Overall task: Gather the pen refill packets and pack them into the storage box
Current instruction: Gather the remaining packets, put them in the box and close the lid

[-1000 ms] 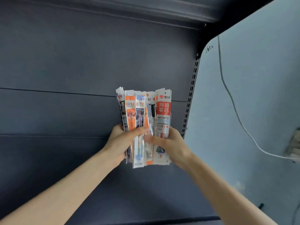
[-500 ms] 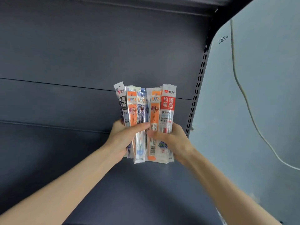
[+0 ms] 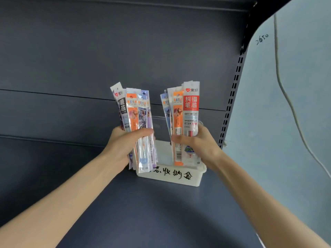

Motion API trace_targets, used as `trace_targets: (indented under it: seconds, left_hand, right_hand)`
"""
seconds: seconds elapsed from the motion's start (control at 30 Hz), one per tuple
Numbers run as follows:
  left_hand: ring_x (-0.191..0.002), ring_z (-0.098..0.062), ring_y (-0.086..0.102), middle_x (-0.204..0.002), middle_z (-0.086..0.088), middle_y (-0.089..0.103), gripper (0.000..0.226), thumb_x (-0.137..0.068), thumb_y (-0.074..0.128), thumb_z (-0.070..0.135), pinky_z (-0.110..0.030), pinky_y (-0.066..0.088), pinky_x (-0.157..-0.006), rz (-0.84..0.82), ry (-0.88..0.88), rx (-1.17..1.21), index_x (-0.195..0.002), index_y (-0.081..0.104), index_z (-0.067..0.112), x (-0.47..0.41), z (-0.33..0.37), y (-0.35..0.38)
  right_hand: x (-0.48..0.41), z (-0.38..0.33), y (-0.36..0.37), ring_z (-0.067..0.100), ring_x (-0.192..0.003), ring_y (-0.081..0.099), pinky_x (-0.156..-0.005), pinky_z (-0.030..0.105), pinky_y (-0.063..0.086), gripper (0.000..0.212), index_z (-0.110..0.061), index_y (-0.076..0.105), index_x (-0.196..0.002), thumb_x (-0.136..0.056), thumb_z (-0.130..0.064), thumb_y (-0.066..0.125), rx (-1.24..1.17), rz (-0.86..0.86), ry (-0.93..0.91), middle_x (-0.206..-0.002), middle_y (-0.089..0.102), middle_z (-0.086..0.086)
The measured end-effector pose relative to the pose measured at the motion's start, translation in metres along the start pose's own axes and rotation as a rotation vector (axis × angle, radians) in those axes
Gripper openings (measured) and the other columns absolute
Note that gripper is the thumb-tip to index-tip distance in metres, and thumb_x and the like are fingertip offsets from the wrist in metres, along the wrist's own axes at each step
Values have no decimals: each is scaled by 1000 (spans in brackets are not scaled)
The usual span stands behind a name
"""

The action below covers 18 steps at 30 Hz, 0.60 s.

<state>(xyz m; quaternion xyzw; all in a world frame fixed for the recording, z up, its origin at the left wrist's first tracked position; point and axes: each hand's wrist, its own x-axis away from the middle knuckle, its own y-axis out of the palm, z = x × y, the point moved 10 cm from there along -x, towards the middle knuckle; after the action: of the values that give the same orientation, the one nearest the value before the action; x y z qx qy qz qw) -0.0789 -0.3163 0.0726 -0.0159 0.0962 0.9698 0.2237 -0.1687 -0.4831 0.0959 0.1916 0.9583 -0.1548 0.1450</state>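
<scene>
Two bundles of pen refill packets, held upright and apart over a white storage box (image 3: 179, 178) on a dark grey shelf (image 3: 143, 212). Left hand (image 3: 125, 142) closed around the left bundle (image 3: 133, 119), thumb across the front: a black-and-white packet at far left, then an orange one, then a blue-purple one, lower ends hanging down in front of the box's left near corner. Right hand (image 3: 198, 142) clamped on the right bundle (image 3: 184, 120), thumb across the front: a red-and-white packet nearest the right edge, an orange one beside it, a blue one behind at left, lower ends reaching down to the box's rim or just inside; cannot tell which. Clear gap between the two bundles, with the open box showing through. Black handwritten characters on the box's near wall. Dark grey back panel (image 3: 107, 51) behind. To the right, a slotted upright (image 3: 231, 97), then a pale wall (image 3: 295, 104) with a hanging white cable (image 3: 286, 93).
</scene>
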Motion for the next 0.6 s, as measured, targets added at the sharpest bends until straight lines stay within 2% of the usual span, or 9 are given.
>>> trace_targets:
  seconds: [0.1,0.17,0.27,0.43,0.6]
  left_hand:
    - [-86,-27,71,-93,-13,75,24,-75,75,8,-40,56,-77,-8,-94,-26,-99,70,10,-8,-14,-21]
    - [-89,-30,71,-95,-14,75,26,-76,74,10,-44,56,-80,-63,-174,-70,-101,70,8,-11,-28,-29]
    - [-90,-30,71,-95,-16,75,24,-77,73,10,-42,55,-81,-160,-245,-108,-100,70,7,-13,-42,-33]
    - [-86,-30,72,-92,-16,75,20,-78,71,10,-38,56,-77,-241,-291,-135,-98,71,6,-16,-55,-38]
    - [-71,-22,74,-81,-10,76,12,-78,72,11,-31,53,-61,-260,-281,-117,-90,72,12,-18,-60,-42]
  right_hand:
    - [-14,11,7,19,-96,68,-88,42,54,44,-15,59,-117,-77,-9,76,197,-84,64,-103,71,1]
    - [-24,19,9,23,-97,68,-89,45,54,44,-15,60,-116,-76,-9,77,278,-121,115,-104,70,3]
    - [-36,27,15,23,-95,69,-87,43,56,45,-15,62,-112,-71,-14,81,476,-202,185,-103,71,4]
    - [-41,45,24,17,-94,67,-77,26,55,43,-26,56,-107,-73,-19,80,723,-377,367,-97,67,-7]
    - [-36,75,36,20,-100,67,-86,30,53,48,-24,59,-114,-71,-24,81,960,-581,528,-109,70,-3]
